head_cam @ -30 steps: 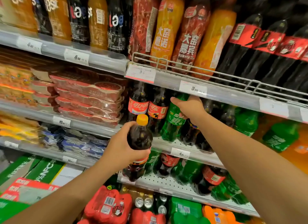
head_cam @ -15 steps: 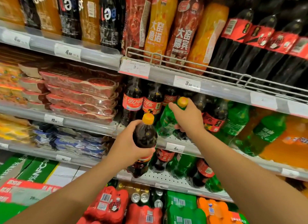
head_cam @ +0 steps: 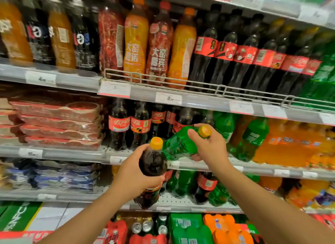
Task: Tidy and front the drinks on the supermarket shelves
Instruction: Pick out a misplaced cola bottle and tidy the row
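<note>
My left hand [head_cam: 131, 173] grips a dark cola bottle [head_cam: 153, 164] with a yellow cap, upright, in front of the shelves. My right hand [head_cam: 211, 147] holds a green soda bottle [head_cam: 178, 144] with a yellow cap by its neck. That green bottle is tilted, its cap up and to the right, its base low over the front edge of the middle shelf [head_cam: 208, 166]. Behind it on this shelf stand cola bottles [head_cam: 119, 125] with red labels, more green bottles [head_cam: 253, 136] to the right, then orange drinks [head_cam: 293, 144].
The shelf above carries tall orange and red bottles [head_cam: 136, 42] behind a wire rail [head_cam: 223, 88], with large cola bottles [head_cam: 204, 49] to the right. Flat packs [head_cam: 59, 124] are stacked at middle left. The shelf below holds mixed bottles [head_cam: 204, 187]; multipacks [head_cam: 188, 229] fill the bottom.
My right hand has pulled the green bottle out from among the cola bottles and tipped it towards me. My left hand has lifted the cola bottle slightly. The camera has tilted up.
</note>
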The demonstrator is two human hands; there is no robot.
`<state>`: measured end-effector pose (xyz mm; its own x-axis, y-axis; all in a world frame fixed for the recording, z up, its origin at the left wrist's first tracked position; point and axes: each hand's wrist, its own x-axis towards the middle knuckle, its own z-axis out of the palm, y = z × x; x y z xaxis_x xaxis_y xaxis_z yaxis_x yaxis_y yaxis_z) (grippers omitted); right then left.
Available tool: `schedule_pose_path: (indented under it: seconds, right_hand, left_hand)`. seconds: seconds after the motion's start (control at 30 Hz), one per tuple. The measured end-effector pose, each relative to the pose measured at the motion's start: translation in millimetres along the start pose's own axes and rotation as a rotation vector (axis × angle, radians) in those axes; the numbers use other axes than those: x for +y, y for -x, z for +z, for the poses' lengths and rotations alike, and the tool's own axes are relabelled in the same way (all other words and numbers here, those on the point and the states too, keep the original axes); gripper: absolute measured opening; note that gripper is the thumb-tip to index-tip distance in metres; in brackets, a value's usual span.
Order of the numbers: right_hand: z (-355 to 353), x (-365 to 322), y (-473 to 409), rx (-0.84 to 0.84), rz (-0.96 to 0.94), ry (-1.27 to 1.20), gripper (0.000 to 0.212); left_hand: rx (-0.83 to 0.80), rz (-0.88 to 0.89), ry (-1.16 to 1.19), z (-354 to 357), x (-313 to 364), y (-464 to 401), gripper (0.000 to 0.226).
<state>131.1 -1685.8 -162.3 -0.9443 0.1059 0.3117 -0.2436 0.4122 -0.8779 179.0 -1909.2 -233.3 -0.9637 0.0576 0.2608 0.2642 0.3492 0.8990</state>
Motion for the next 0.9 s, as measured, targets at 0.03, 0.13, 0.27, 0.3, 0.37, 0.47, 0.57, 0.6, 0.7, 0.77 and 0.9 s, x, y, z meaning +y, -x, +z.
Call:
schedule_pose_path:
  seconds: [0.03,0.13,0.27,0.3,0.37,0.47,0.57,0.6,0.7,0.77,0.9]
  right_hand:
    - [-14.5,1.1,5.7,0.003,-0.006,0.014,0.012]
    - [-54.5,7.1,23.5,0.041,-0.019,0.090,0.009]
    - [-103.2,25.5,39.4,0.095,-0.023,0.173,0.009]
    - [-115.9,30.7,41.6,0.103,-0.027,0.184,0.008]
    - [-141.5,40.0,43.3,0.110,-0.035,0.192,0.007]
    - [-180.3,55.3,38.1,0.135,-0.046,0.205,0.010]
    - [-216.4,75.3,25.5,0.140,-0.067,0.248,0.029]
    - [-227.2,82.6,20.9,0.127,-0.075,0.256,0.036]
    - [-258.2,103.5,3.5,0.096,-0.104,0.232,0.040]
    - [-275.2,115.6,-9.5,0.078,-0.118,0.209,0.037]
    - [-296.9,129.2,-37.6,-0.014,-0.159,0.153,0.036]
  left_hand:
    - [-0.017,0.006,0.007,6.1,2.7,-0.4,0.081]
    - [-0.075,0.021,0.016,29.1,12.8,-1.5,0.081]
    - [-0.116,0.034,0.038,65.4,31.0,-4.1,0.078]
    - [-0.122,0.036,0.040,75.3,35.8,-5.3,0.079]
    - [-0.139,0.040,0.047,95.4,45.4,-7.6,0.080]
    - [-0.152,0.037,0.034,127.3,58.6,-10.7,0.082]
    - [-0.132,0.030,-0.002,162.7,70.1,-13.4,0.085]
    - [-0.123,0.030,-0.014,175.4,73.3,-13.7,0.086]
    - [-0.081,0.000,-0.036,214.4,84.7,-12.5,0.087]
    - [-0.051,-0.012,-0.046,237.6,95.7,-10.1,0.086]
    - [0.024,-0.020,-0.074,273.8,110.0,-10.0,0.081]
